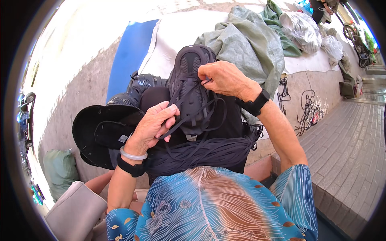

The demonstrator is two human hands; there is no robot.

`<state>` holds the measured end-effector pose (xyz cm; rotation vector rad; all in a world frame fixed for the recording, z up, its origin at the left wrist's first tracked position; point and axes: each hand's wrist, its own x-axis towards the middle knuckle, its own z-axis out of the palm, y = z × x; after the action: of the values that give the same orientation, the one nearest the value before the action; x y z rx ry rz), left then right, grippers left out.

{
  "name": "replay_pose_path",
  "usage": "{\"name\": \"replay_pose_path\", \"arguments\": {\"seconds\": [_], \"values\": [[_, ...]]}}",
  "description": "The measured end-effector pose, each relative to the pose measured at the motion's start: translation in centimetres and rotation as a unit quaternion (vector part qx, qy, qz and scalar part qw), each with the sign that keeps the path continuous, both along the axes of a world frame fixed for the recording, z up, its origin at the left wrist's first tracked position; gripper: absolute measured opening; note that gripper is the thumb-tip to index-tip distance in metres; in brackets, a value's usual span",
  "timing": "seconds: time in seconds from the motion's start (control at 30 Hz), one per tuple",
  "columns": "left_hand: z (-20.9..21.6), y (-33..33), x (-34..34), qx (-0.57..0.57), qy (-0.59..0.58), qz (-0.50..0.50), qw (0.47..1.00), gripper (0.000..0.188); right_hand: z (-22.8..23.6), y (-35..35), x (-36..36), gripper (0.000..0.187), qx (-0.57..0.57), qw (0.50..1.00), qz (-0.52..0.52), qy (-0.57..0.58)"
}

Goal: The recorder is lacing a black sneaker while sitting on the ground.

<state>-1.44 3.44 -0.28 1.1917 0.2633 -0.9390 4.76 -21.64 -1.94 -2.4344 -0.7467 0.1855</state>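
Note:
A black shoe (pixel 195 105) with a mesh upper lies on my lap, its toe pointing away from me. Loose black shoelace (pixel 183 119) loops across its front. My left hand (pixel 157 122) pinches one length of the lace at the shoe's left side. On the other side my right hand (pixel 222 78) is closed in a pinch by the shoe's upper part, with a bit of dark lace at its fingers. A thick bundle of black laces (pixel 197 154) lies across my lap, close to my body. Another dark shoe (pixel 142 84) is just beyond my left knee.
A black cap-like piece (pixel 106 134) sits at my left. Ahead are a blue-and-white sheet (pixel 130 52), a grey-green tarp (pixel 249 44) and a filled clear plastic bag (pixel 301 31). Loose cords (pixel 309 108) lie on the ground at right, near a tiled step (pixel 345 152). A green sack (pixel 60 170) stands at left.

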Motion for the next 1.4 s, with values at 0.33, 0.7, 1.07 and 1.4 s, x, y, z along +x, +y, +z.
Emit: {"name": "replay_pose_path", "arguments": {"seconds": [0.33, 0.7, 1.07, 1.4], "values": [[2.3, 3.9, 0.8, -0.033, -0.034, 0.080, 0.996, 0.021, -2.8, 1.4, -3.4, 0.011, 0.077, 0.991, -0.088, -0.072], [5.1, 3.0, -0.3, -0.027, -0.232, 0.043, 0.971, 0.031, 0.9, -0.8, -6.8, 0.014, 0.172, 0.951, -0.256, -0.021], [5.2, 3.8, 0.8, -0.321, -0.036, 0.212, 0.922, 0.025, 11.3, -22.7, -15.1, 0.022, 0.757, 0.573, -0.312, -0.045], [6.1, 0.1, 1.0, -0.265, -0.053, 0.199, 0.942, 0.016, 22.8, -19.2, -21.4, 0.021, 0.722, 0.628, -0.245, -0.155]]}}
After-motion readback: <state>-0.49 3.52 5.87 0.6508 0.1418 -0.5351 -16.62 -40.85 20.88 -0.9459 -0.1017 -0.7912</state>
